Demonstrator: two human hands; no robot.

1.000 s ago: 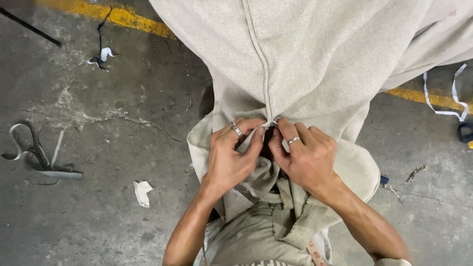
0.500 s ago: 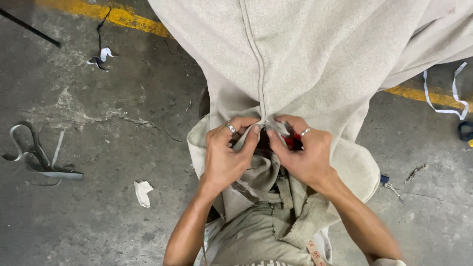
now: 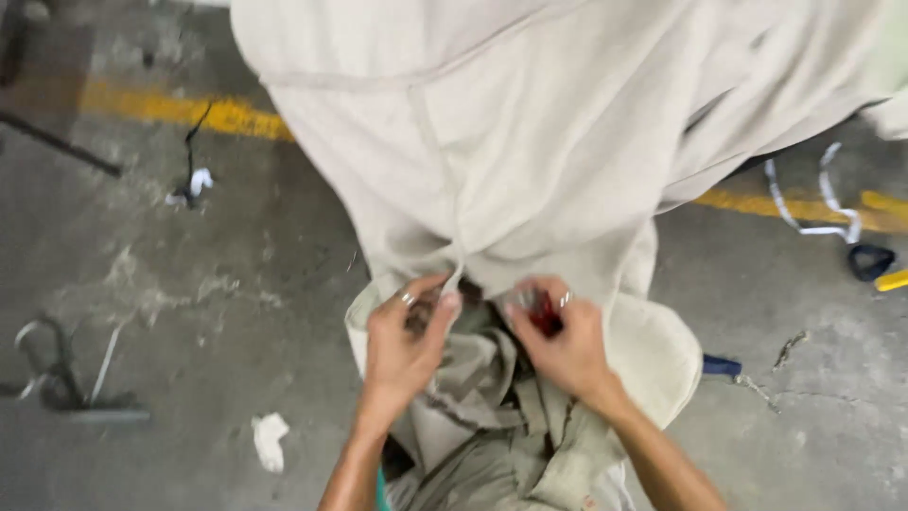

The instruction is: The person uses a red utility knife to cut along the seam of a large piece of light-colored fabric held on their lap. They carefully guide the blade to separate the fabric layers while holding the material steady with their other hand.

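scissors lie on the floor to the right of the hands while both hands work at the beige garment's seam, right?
Not quite. The scissors lie on the floor to the left of the hands, as the head view shows. The left hand and right hand are both at the beige garment.

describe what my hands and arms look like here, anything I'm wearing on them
Both forearms are bare, with no sleeves, gloves or watch in view. The left hand wears a silver-coloured ring on one finger; the right hand shows a similar ring. The picture is blurred, so finer detail can't be told.

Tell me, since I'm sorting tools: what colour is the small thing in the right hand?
Red, seen in the head view, though blurred.
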